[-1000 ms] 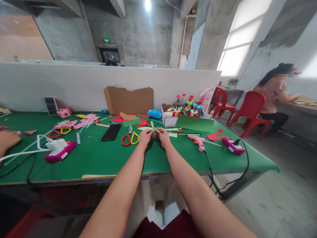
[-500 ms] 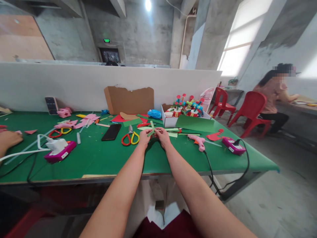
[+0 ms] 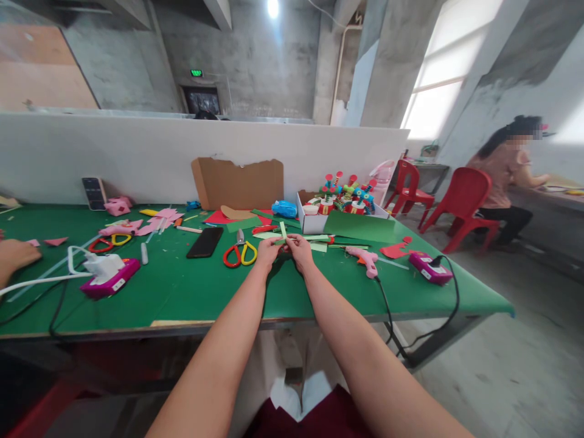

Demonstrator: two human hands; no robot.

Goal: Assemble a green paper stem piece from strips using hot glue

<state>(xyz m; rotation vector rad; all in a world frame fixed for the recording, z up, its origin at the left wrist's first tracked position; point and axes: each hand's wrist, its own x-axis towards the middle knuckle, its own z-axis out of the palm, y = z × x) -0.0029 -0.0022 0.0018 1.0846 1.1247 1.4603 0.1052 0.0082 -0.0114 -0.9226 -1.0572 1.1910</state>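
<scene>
My left hand (image 3: 266, 253) and my right hand (image 3: 300, 250) meet above the green table (image 3: 191, 292), fingers pinched together on crossed strips of green paper (image 3: 283, 235). One pale green strip sticks up between the fingertips. Red-and-yellow scissors (image 3: 239, 252) lie just left of my left hand. A pink glue gun (image 3: 364, 259) lies right of my right hand, its black cord running off the table edge.
A black phone (image 3: 205, 242), a white box of colourful craft figures (image 3: 340, 204), green and red paper sheets, a torn cardboard piece (image 3: 237, 182) and magenta power strips (image 3: 109, 281) lie about. Another person's hand (image 3: 13, 255) rests at far left. A seated person (image 3: 506, 176) and red chairs are at right.
The green strips have turned in my fingers; the upright strip now points more steeply up. Both hands stay in the same place.
</scene>
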